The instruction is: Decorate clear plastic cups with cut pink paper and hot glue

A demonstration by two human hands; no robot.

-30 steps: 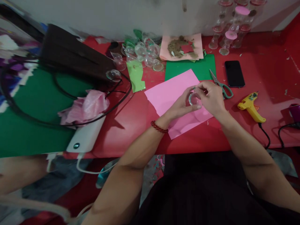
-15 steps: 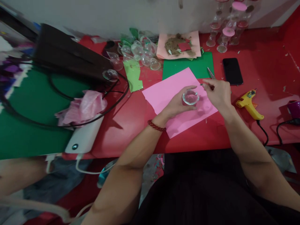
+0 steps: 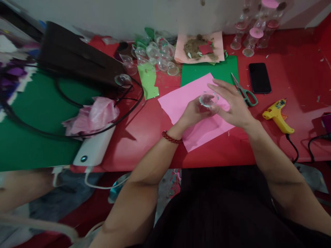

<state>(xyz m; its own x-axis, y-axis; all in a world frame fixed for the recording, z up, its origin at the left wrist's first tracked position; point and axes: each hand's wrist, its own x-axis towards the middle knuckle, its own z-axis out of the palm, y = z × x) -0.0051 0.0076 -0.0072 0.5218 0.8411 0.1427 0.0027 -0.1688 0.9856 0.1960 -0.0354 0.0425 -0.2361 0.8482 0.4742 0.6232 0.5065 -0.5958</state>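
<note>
— What lies on the red worktop [image 3: 144,137]?
— In the middle, a pink paper sheet [image 3: 181,100] overlaps a dark green paper sheet [image 3: 207,70]. To their right are green-handled steel scissors [image 3: 244,91], a black phone [image 3: 260,78] and a yellow glue gun [image 3: 277,115].
— And left?
— A light green paper scrap [image 3: 148,81], clear plastic domes [image 3: 157,57], crumpled pink plastic film [image 3: 91,115], and a white power bank [image 3: 94,148] at the front edge.

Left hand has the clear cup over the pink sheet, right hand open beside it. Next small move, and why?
Probably close the right hand onto the clear cup at its rim: the left hand holds it over the pink sheet, while the right hand is open beside it, fingers spread, holding nothing.
</note>
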